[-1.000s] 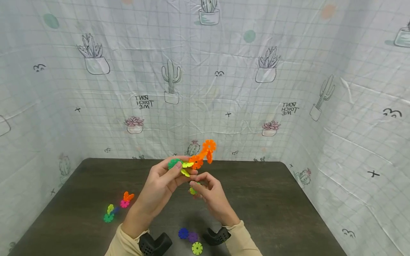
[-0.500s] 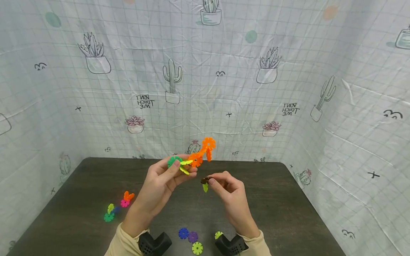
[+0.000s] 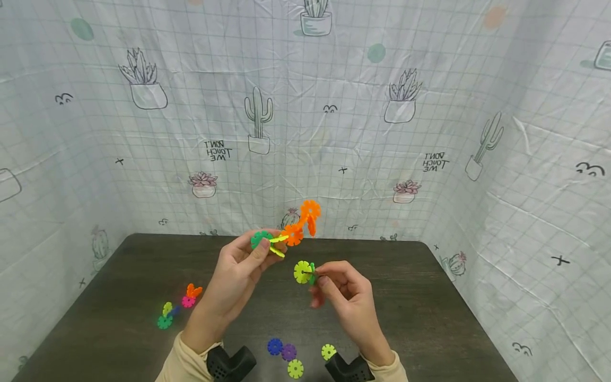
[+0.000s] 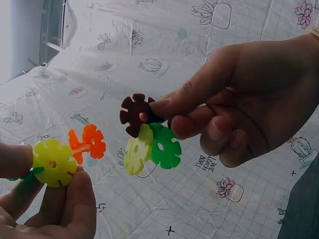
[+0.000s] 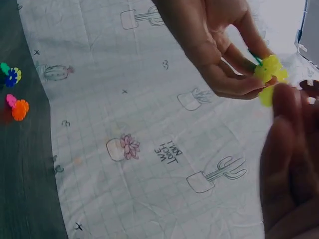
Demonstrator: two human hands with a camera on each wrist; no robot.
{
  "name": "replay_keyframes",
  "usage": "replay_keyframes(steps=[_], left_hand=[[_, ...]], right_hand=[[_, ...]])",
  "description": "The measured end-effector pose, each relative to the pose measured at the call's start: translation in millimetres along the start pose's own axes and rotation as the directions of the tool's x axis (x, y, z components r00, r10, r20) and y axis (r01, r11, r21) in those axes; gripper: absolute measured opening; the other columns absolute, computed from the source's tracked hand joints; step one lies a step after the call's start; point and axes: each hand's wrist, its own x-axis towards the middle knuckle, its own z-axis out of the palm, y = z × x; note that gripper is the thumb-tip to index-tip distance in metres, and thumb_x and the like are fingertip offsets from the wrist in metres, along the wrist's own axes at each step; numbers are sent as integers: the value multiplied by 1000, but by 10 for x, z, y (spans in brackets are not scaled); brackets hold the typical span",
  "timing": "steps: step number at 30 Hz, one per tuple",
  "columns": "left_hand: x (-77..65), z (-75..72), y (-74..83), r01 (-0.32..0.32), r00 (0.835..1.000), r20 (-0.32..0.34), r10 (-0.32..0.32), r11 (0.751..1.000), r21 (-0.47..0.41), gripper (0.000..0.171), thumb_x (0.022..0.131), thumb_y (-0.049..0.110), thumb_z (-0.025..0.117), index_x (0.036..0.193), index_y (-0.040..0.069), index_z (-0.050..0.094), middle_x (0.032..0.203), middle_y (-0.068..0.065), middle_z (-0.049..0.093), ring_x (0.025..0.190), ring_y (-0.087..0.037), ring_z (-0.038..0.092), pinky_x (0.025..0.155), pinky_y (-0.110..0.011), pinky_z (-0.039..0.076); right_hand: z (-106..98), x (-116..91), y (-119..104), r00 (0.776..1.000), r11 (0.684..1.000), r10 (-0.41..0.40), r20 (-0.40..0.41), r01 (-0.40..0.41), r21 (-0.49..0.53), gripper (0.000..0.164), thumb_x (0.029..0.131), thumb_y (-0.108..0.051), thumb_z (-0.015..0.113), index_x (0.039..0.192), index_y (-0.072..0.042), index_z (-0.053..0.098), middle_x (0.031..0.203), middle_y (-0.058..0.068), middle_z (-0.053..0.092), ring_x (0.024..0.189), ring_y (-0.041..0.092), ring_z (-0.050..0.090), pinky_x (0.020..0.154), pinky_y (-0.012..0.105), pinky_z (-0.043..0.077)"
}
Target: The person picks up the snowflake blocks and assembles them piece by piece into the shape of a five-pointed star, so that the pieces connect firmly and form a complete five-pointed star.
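My left hand [image 3: 241, 276] pinches a chain of flower-shaped interlocking discs between thumb and fingers. A green disc [image 3: 260, 241] lies under the thumb, two yellow discs [image 4: 53, 163] follow, and orange discs [image 3: 293, 234] stick out at the far end. To the right and a little lower, my right hand [image 3: 350, 305] pinches a small cluster by its brown disc [image 4: 133, 114]. Joined to that are a green disc [image 4: 165, 147] and a yellow-green disc [image 3: 302, 272]. The two assemblies are apart. In the right wrist view the right fingers [image 5: 286, 149] hide most of the cluster.
On the dark table [image 3: 415, 318], a blue disc [image 3: 275, 347], a purple disc [image 3: 288, 352] and yellow-green discs [image 3: 295, 369] lie near the front. At left are a green-yellow-blue cluster [image 3: 164, 321] and a pink-orange cluster [image 3: 189, 301]. A printed cloth [image 3: 334, 138] surrounds the table.
My right hand has drawn away to the right from the left hand, carrying its cluster. The cluster has turned, so its yellow-green disc now faces the head camera. The left hand stays almost in place.
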Motion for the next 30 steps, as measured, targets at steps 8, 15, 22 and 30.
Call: replay_keyframes(steps=[8,15,22,30], left_hand=[[21,20,5,11,1000,16,-11,999,-37,17,106,18,55,118,9,64,108,-3,69,105,-17,68,98,-33,56],[23,48,0,40,999,30,-37,996,-81,17,105,16,57,119,10,64,113,-5,69,106,-17,69,99,-34,56],[13,43,-10,32,999,26,-30,997,-76,16,105,15,57,117,12,67,120,-7,63,108,-20,70,100,-35,56],[2,46,-1,34,999,5,-34,998,-54,17,105,16,57,118,11,67,119,-6,66,108,-18,69,100,-35,55]], right_hand=[[45,26,-5,997,999,-34,-74,36,23,7,102,9,46,106,15,47,82,-2,69,57,15,64,50,34,57],[85,42,-6,997,990,-72,-32,76,123,12,103,10,43,112,7,49,90,-1,68,62,16,63,52,31,55],[99,38,-5,994,970,-105,2,102,223,18,103,4,42,118,0,52,101,1,69,72,17,64,53,32,54],[110,20,-19,994,997,-81,-70,81,0,12,97,16,52,109,14,50,94,-3,72,71,13,70,53,31,58]])
